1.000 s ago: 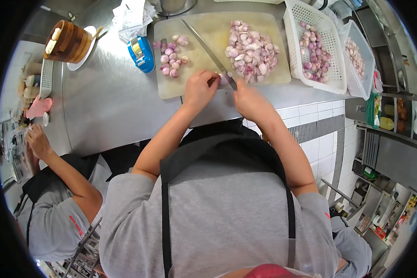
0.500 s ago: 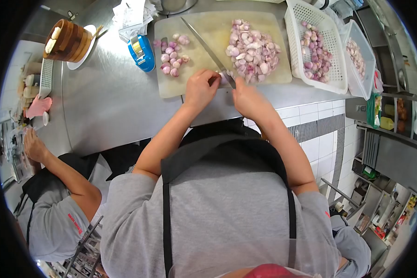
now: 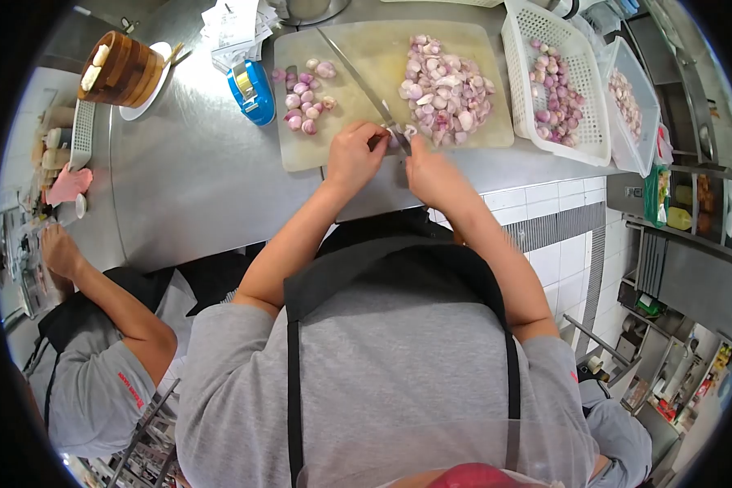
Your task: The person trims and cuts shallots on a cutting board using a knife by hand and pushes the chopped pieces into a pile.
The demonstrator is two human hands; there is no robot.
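Left hand (image 3: 355, 157): fingers pinching a shallot (image 3: 394, 141)
Right hand (image 3: 433, 172): fingers closed round the knife (image 3: 358, 79) (handle hidden)
Cutting board (image 3: 350, 41): on the desk (image 3: 195, 183), bearing shallot piles (image 3: 447, 91)

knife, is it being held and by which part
The right hand holds the knife by its near end, the handle hidden in the fist.

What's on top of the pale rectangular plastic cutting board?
The board bears purple-skinned shallots on the left, a larger heap of pale pink shallots on the right, and a long steel knife slanting between, in the right hand. The heap hides the surface beneath it.
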